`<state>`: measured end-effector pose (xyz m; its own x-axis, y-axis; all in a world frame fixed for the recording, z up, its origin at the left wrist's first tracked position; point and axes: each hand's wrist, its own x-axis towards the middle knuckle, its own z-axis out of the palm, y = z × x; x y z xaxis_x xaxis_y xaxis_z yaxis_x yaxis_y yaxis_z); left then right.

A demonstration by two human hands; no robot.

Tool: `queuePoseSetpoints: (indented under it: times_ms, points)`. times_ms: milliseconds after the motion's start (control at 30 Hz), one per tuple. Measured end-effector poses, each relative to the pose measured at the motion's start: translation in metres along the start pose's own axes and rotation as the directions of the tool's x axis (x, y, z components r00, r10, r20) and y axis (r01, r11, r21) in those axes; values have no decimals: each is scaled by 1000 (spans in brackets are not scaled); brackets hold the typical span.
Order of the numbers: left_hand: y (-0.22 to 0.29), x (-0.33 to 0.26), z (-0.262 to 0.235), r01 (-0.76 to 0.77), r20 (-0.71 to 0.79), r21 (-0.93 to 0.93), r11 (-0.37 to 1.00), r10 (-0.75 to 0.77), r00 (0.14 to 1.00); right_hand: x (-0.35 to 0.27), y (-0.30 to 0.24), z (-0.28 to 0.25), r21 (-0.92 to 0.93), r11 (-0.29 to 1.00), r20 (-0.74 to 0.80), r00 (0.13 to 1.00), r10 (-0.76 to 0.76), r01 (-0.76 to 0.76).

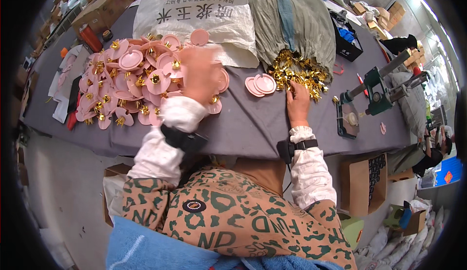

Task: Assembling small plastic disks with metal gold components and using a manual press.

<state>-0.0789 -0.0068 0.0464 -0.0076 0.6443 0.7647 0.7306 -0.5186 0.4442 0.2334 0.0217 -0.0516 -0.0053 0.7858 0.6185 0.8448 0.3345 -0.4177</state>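
My left hand [200, 77] is smeared by motion over the right side of a heap of pink round plastic discs [130, 59]. Many of these discs carry small gold metal pieces. Whether this hand holds anything does not show. At the edge of a pile of shiny gold metal pieces [296, 73], my right hand [298, 103] has its fingers drawn together and touching the pieces. What lies between those fingertips is too small to make out. Just left of it, a few plain pink discs [260, 84] lie overlapping on the grey cloth.
A green hand press [374, 94] stands on the table at the right. Behind the work lie a white woven sack [194, 17] and a greyish sack [296, 17], the gold pieces at its mouth. A black box [346, 38] sits beyond. An open cardboard box [362, 185] is below the right table edge.
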Motion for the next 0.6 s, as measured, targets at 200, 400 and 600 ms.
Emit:
queuePoseSetpoints:
  times_ms: [200, 400, 600]
  points:
    - [54, -39, 122, -181, 469, 126, 975, 102, 877, -4, -2, -5, 148, 988, -113, 991, 70, -53]
    - [31, -43, 165, -137, 467, 228, 964, 15, 884, -7, 2, -4, 288, 953, -158, 976, 149, -99]
    - [47, -25, 109, 798, 675, -597, 84, -484, 556, -1, -19, -14, 513, 854, -146, 972, 184, -85]
